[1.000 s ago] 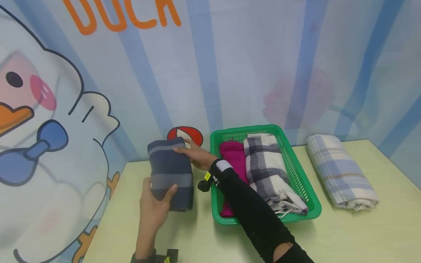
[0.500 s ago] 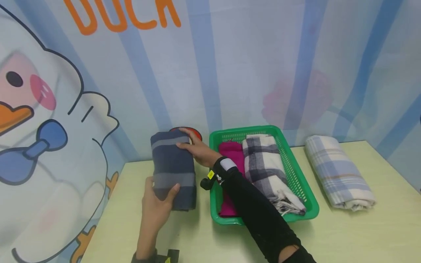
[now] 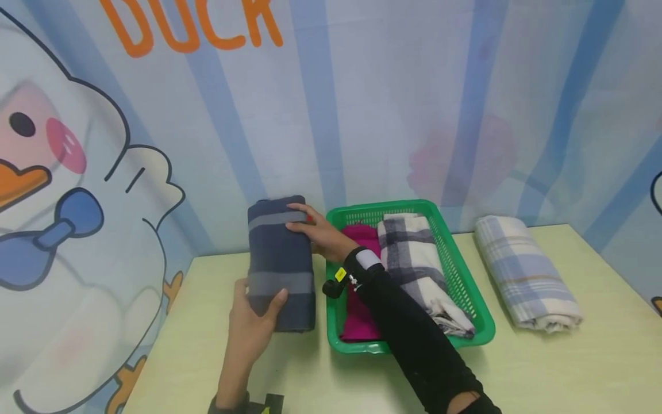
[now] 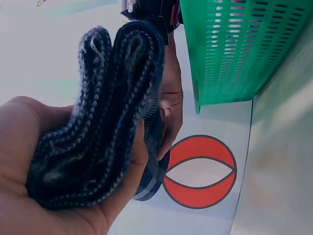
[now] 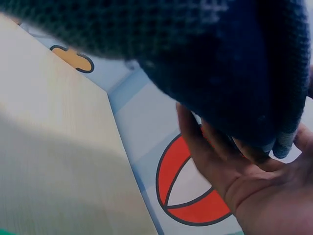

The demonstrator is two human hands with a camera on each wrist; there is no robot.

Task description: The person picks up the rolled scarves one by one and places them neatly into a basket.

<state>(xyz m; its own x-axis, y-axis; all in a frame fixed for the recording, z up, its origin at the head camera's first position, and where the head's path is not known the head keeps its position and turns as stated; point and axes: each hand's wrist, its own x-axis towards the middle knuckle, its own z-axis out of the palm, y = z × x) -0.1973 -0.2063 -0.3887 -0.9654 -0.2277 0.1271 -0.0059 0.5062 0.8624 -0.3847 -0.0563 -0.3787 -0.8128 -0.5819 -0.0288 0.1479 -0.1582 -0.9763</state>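
A folded navy scarf with lighter grey-blue stripes is held just left of the basket, raised over the table. My left hand grips its near end, thumb on top and fingers round the left side; in the left wrist view the scarf's layered end sits between thumb and fingers. At the far right corner my right hand holds the scarf, its thumb over the striped top. From below, the right wrist view shows the fingers curled under the scarf.
A green plastic basket stands right of the held scarf. Inside lie a magenta folded cloth and a black-and-white checked scarf with fringe. Farther right, a blue-and-white plaid folded cloth lies on the table. A printed backdrop rises behind.
Both hands have carried the navy scarf slightly to the right, closer to the basket. Its far end has risen and now covers most of the red ball print behind.
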